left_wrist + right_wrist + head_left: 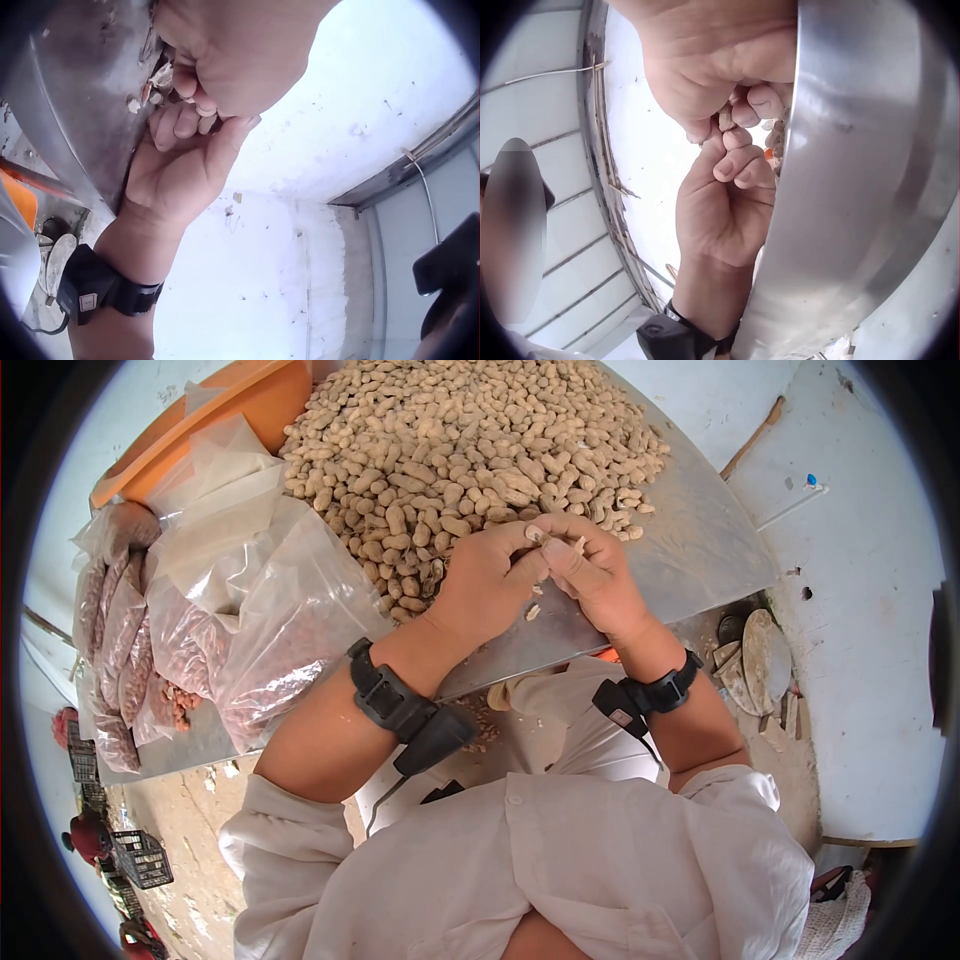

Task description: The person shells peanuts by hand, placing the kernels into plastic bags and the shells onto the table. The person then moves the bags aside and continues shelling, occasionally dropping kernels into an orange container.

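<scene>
At the near edge of a big peanut pile [450, 450], my two hands meet over a metal table. Between thumb and fingertips my left hand [490, 580] pinches a peanut [536, 535], seen also in the right wrist view as a small tan piece [726, 117]. My right hand [598, 578] pinches the same peanut from the other side, its thumb against the shell. The other fingers of both hands are curled in. Just below the fingertips lie bits of broken shell [532, 612].
Clear plastic bags [290, 610] with reddish kernels lie on the left of the metal table [715, 560], beside an orange basin [240, 420]. A few loose kernels [180, 705] sit near them. On the floor at right are round plates or lids [768, 660]; crates [142, 858] stand far left.
</scene>
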Motion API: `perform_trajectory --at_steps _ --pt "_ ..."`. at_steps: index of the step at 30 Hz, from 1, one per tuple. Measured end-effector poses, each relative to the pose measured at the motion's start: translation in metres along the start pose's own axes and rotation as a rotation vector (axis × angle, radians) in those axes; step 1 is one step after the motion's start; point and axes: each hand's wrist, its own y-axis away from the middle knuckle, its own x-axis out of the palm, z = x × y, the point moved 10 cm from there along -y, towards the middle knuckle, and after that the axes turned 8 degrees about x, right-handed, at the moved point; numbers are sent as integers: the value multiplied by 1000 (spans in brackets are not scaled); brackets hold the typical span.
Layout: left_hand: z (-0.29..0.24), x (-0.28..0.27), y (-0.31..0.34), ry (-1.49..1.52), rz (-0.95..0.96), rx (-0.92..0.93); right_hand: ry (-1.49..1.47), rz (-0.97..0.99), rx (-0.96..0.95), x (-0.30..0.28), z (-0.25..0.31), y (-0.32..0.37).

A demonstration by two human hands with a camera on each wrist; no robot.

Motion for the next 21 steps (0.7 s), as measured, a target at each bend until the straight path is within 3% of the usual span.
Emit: perform_trajectory --at_steps 3,4,7,9,10,13,18,21 --pt "-7 3 -1 -95 7 103 -110 13 146 -3 -11 -1" --pt "-10 3 -1 -131 7 148 -99 8 142 -4 -11 -2" --pt "-5 5 0 -134 70 33 -74 -5 134 -4 -13 -3" --pt "-11 5 -1 -164 57 117 -70 -14 137 -6 -15 -3" --pt "-15 5 -1 -179 51 159 -17 -57 136 -9 -16 -3" --pt "1 5 0 -130 59 -44 164 -197 82 -16 -14 -4" --pt "4 6 -3 -174 14 28 447 -378 -95 -20 3 -1" --pt "2 7 -3 -185 -7 61 539 -418 -37 -25 -2 -2"
